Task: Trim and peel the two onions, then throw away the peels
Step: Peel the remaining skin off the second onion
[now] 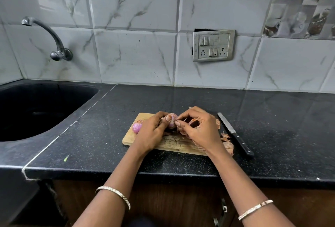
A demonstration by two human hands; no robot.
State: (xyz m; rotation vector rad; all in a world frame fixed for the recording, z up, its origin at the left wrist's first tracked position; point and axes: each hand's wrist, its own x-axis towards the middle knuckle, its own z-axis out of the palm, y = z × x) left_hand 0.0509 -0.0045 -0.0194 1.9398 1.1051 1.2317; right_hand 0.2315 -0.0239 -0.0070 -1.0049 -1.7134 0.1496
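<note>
I'm peeling the second onion (171,122): left hand (154,132) grips it, right hand (197,129) pinches skin; next, pull.

- A black sink (36,110) is sunk into the dark counter (272,118), left.
- A metal tap (49,36) is fixed above it.
- A switch panel (213,45) is mounted on the marble-tiled wall (136,54).

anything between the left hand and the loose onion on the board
Nothing visible. The loose onion lies on the cutting board just left of the left hand, no object between. That hand holds the second onion while the right hand pinches at it.
</note>
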